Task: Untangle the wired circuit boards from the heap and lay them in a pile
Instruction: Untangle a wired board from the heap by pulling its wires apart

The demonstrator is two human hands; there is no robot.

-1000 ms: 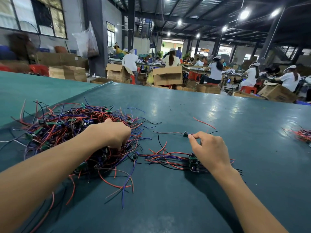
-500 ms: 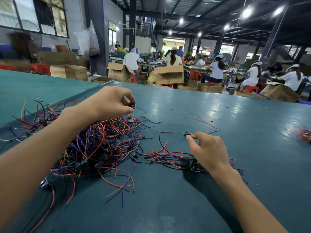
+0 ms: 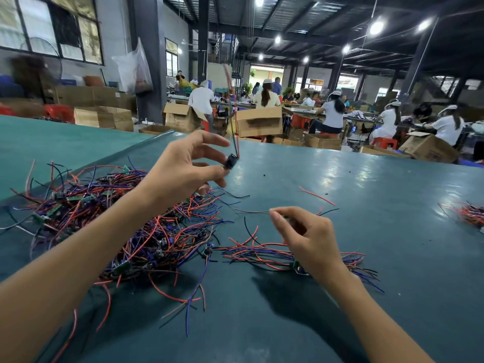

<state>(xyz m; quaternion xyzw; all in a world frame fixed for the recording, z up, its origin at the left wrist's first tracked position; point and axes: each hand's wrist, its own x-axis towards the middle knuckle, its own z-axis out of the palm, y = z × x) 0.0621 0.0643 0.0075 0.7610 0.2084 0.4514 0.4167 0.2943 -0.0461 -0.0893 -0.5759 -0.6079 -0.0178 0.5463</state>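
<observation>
One board (image 3: 231, 161) is hanging above the heap (image 3: 136, 226), left hand (image 3: 188, 163) pinching it so wires dangle free; right hand (image 3: 306, 237) is hovering half-curled, holding nothing clear, over the pile (image 3: 262, 254) on the counter (image 3: 366, 195).

My view is fairly bright, lit by round ceiling lamps (image 3: 376, 28) that bloom white against the dark roof. They throw a pale glare patch on the teal desk (image 3: 366, 169) at upper right. Dark, soft-edged shadows lie under my right hand (image 3: 306, 237) and forearm. My left hand (image 3: 188, 163) is smeared by motion blur at the fingertips. The wide lens bows the desk edge, and the windows (image 3: 52, 27) look washed out.
</observation>
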